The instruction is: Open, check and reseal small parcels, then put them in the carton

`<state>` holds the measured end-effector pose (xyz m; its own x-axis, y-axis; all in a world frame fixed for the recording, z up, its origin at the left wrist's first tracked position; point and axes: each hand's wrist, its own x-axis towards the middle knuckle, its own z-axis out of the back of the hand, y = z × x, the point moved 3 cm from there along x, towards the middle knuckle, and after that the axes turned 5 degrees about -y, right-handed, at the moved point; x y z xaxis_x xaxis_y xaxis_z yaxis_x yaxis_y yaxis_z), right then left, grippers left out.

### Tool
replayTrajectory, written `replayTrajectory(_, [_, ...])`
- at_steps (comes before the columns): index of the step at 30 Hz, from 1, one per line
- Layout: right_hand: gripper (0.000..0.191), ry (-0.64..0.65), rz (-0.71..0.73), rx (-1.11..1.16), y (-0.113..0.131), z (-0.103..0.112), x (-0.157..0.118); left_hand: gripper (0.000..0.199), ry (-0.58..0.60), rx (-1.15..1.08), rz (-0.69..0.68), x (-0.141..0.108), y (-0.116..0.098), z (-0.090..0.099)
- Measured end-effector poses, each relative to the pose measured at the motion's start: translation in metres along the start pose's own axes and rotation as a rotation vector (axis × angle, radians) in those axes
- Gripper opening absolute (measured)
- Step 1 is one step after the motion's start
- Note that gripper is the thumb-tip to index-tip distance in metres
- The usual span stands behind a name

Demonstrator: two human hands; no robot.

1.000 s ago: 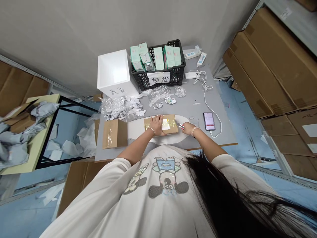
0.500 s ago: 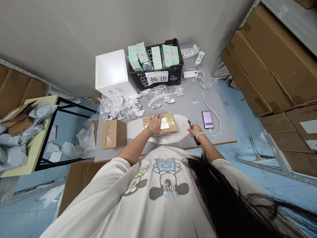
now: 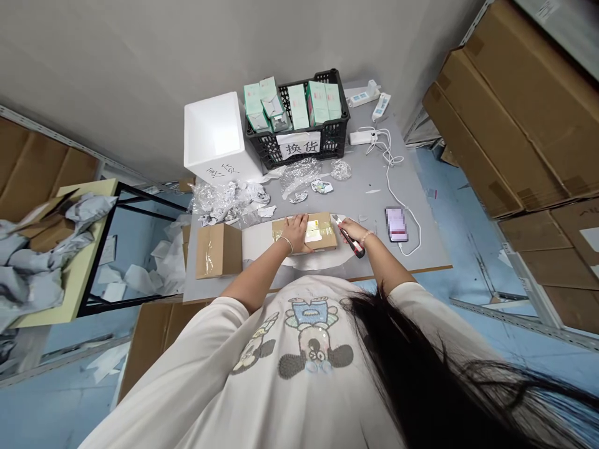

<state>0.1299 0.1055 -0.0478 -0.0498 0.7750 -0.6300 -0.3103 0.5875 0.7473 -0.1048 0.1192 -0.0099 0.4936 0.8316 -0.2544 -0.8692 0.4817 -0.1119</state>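
Note:
My left hand (image 3: pixel 294 232) lies flat on a taped cardboard box (image 3: pixel 322 232), pressing on its top and holding nothing. A white label (image 3: pixel 314 234) sits under clear tape on that box. My right hand (image 3: pixel 354 232) grips a red and black box cutter (image 3: pixel 350 240), whose tip is close to the box's right end. The box rests on a white sheet (image 3: pixel 262 246) on the grey table (image 3: pixel 369 187).
A second cardboard box (image 3: pixel 219 251) stands to the left. Behind are a white foam box (image 3: pixel 215 131), a black crate (image 3: pixel 299 140) of mint-green cartons, crumpled plastic wrap (image 3: pixel 219 202), and a phone (image 3: pixel 396 224) with a white cable.
My right hand has moved up from the table's front edge to the box's right end, with the cutter in it. My left hand stays on the box.

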Motion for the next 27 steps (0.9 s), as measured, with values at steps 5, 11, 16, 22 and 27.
replayTrajectory(5, [0.017, 0.015, 0.085, 0.059, -0.002, -0.002, -0.001, 0.14, 0.004, -0.003, -0.001, -0.001, -0.001, 0.001])
replayTrajectory(11, [0.02, -0.058, 0.068, 0.028, -0.006, -0.001, 0.003, 0.137, 0.015, 0.003, 0.008, -0.001, -0.001, 0.001])
replayTrajectory(16, [0.019, -0.031, 0.091, 0.027, -0.011, -0.004, 0.004, 0.138, 0.009, 0.007, 0.0, 0.0, 0.0, 0.0])
replayTrajectory(22, [0.022, -0.043, 0.129, -0.002, -0.007, -0.001, 0.005, 0.137, 0.026, 0.009, 0.006, 0.0, -0.001, 0.001])
replayTrajectory(27, [0.023, -0.046, 0.128, -0.096, 0.0, 0.003, 0.003, 0.139, 0.022, 0.0, 0.002, 0.002, 0.0, 0.001])
